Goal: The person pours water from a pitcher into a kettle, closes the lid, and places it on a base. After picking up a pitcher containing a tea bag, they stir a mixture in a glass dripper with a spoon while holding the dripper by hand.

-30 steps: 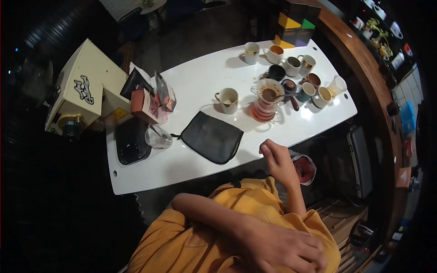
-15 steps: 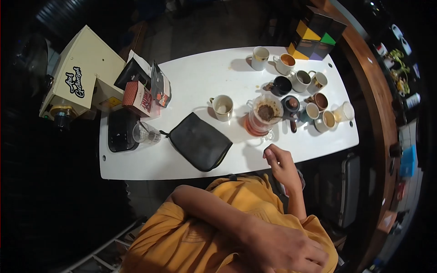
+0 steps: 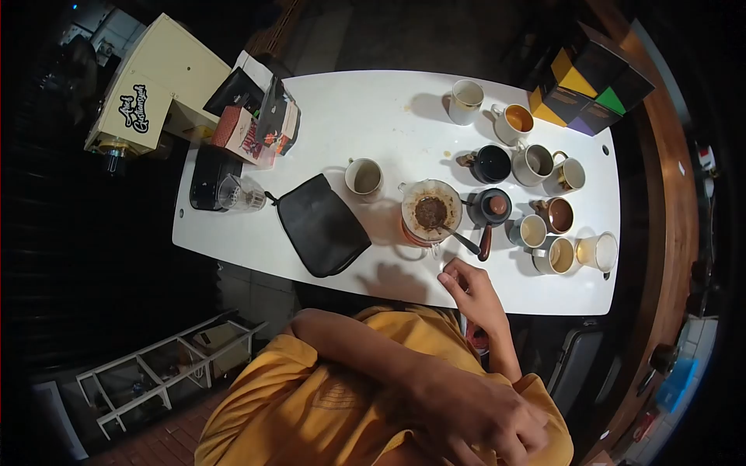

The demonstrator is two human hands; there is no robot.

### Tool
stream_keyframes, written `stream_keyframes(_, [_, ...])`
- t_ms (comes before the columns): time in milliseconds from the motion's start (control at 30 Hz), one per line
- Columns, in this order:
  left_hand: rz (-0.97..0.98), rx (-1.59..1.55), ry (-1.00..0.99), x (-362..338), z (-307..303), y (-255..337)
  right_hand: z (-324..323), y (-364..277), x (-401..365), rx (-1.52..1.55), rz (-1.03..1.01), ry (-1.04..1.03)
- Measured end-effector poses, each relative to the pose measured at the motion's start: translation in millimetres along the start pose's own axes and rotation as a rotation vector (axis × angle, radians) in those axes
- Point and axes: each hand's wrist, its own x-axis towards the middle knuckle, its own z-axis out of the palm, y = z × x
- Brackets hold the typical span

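My right hand (image 3: 472, 291) is at the table's near edge, its fingers curled in and nothing visible in them. Just beyond it stands a coffee dripper (image 3: 414, 194) on a glass server (image 3: 409, 231) holding reddish liquid. Wet coffee grounds (image 3: 430, 211) lie inside, and a spoon (image 3: 465, 241) leans out over the rim. Beside that is a small dark pot (image 3: 482, 200) with a brown wooden handle. My left arm crosses my chest, and my left hand (image 3: 493, 412) lies near the right side of my yellow shirt, fingers apart, with no object showing in it.
Several mugs (image 3: 533, 163) crowd the right side of the white table (image 3: 350, 101). A lone mug (image 3: 364, 179), a black pouch (image 3: 322, 225) and a clear cup (image 3: 241, 194) stand leftward. Coffee bags (image 3: 278, 124) and a cream machine (image 3: 167, 70) are far left; a patterned box (image 3: 594, 78) sits back right.
My view has shifted, bringing more of the floor at left into sight. My right hand stays curled by the table edge. My left hand remains across my chest, its fingers slightly more spread.
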Motion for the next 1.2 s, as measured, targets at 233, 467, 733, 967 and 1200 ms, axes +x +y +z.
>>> stream_keyframes(233, [-0.019, -0.002, 0.038, 19, 11, -15, -9, 8, 3, 0.112, -0.036, 0.139])
stream_keyframes(467, [-0.049, -0.004, -0.013, 22, 17, -18, -7, 15, 10, 0.106, -0.117, 0.258])
stream_keyframes(733, [0.434, -0.05, 0.527, 38, 26, -15, -5, 5, 19, 0.071, -0.177, 0.342])
stream_keyframes(967, [0.18, -0.043, 0.268, 19, 2, -15, -4, 8, 24, 0.082, -0.178, 0.393])
stream_keyframes(1200, [0.134, -0.184, 0.124, 8, -6, -24, -7, -6, 28, 0.027, -0.223, 0.407])
